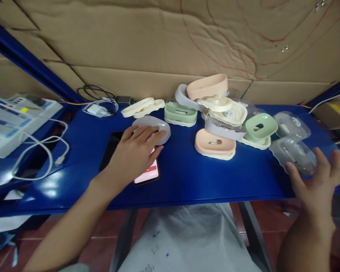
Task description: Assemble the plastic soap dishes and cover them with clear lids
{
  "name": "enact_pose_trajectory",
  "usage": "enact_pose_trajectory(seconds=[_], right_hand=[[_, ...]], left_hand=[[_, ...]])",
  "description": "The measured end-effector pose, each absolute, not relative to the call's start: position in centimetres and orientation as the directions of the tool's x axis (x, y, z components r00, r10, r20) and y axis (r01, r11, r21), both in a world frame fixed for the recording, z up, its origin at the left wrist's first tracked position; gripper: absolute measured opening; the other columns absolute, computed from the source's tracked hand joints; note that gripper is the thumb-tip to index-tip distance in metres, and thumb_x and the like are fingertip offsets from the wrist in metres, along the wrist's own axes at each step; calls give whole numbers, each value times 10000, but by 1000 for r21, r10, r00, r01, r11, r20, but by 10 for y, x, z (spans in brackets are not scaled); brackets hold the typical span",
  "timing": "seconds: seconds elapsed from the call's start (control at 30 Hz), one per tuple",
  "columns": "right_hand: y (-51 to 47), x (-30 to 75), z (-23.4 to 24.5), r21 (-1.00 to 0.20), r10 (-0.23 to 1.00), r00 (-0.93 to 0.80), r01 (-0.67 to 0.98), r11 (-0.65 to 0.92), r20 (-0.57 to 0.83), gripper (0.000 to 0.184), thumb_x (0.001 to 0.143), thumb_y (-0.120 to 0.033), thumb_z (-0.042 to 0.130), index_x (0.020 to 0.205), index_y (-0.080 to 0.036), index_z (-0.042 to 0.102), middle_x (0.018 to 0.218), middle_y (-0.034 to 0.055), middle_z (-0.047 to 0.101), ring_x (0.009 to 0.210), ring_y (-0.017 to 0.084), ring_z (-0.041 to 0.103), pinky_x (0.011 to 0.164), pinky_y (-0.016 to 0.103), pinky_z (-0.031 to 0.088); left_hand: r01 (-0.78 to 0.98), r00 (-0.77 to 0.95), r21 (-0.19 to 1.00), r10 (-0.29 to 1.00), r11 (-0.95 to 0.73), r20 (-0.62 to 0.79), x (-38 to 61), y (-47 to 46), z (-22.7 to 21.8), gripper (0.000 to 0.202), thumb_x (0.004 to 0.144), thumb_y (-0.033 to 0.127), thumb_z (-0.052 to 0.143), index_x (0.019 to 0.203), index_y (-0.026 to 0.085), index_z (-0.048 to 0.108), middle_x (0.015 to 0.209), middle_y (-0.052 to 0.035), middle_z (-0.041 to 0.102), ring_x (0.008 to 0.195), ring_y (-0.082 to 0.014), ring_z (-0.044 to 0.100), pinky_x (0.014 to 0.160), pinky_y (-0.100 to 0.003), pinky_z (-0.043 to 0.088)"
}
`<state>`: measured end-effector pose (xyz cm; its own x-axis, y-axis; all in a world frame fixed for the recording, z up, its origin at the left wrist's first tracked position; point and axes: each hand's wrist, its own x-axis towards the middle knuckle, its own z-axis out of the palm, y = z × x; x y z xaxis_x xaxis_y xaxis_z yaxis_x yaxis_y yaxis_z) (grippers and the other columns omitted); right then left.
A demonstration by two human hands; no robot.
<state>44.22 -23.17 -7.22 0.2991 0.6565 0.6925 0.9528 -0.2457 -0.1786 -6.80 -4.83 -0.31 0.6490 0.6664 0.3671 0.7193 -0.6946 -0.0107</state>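
Note:
My left hand (137,147) lies over a translucent grey oval soap-dish piece (161,124), fingers across its top and thumb at its near edge. Beneath that hand are a dark phone (110,147) and a phone with a lit screen (147,174), both partly hidden. To the far right, my right hand (319,181) is spread, its thumb by the edge of a clear plastic cover (293,155); whether they touch I cannot tell. Behind that cover lies another clear cover (293,124). Nearer the middle sit a peach soap dish (215,142) and a green soap dish (261,126).
Along the back of the blue table (187,181) are cream trays (143,107), a second green dish (180,113) and a pile topped by a peach ring (208,87). White cables (48,151) and a power strip (22,121) occupy the left. Cardboard (130,41) stands behind.

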Motion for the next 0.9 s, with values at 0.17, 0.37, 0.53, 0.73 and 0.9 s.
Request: enact_pose_trajectory(seconds=[0.17,0.37,0.53,0.73,0.9], right_hand=[[-210,368,-43,-198,774,98,980,35,625,724,941,-402,760,1602,-507,484,1700,83,455,1550,403,473,1260,637,400],[-179,310,-35,-171,831,-247,912,373,498,603,1009,-290,705,1579,-352,519,1523,114,635,1416,360,603,1175,579,475],[-166,298,-35,-122,838,-297,913,390,459,573,1035,-310,683,1582,-311,512,1513,114,651,1403,339,609,1144,526,486],[-160,293,-39,-109,842,-255,933,344,475,456,1046,-301,675,1496,-280,600,1495,114,666,1345,329,644,1102,507,511],[-156,289,-43,-126,825,-258,923,365,503,332,1031,-219,694,1359,-271,687,1338,71,752,1248,287,685,1051,462,528]], left_hand=[[713,694,-79,685,-696,221,-65,-21,1,406,1006,165,564,1396,176,679,1339,-174,743,1262,-384,706,1150,-609,471],[695,705,-16,676,-719,214,-63,-11,-5,276,1009,190,593,1237,201,749,1128,-124,805,1085,-331,768,1096,-537,511],[597,766,40,584,-801,270,-51,-23,-8,230,1033,174,580,1194,197,743,1132,-88,799,1031,-287,754,992,-455,554],[369,894,103,383,-924,231,-25,-58,-12,201,1056,137,575,1176,189,728,1161,-75,778,985,-258,743,900,-417,575],[207,944,178,244,-962,221,-18,-81,-14,299,1065,109,556,1328,184,674,1329,-77,744,1163,-250,719,1007,-415,564]])
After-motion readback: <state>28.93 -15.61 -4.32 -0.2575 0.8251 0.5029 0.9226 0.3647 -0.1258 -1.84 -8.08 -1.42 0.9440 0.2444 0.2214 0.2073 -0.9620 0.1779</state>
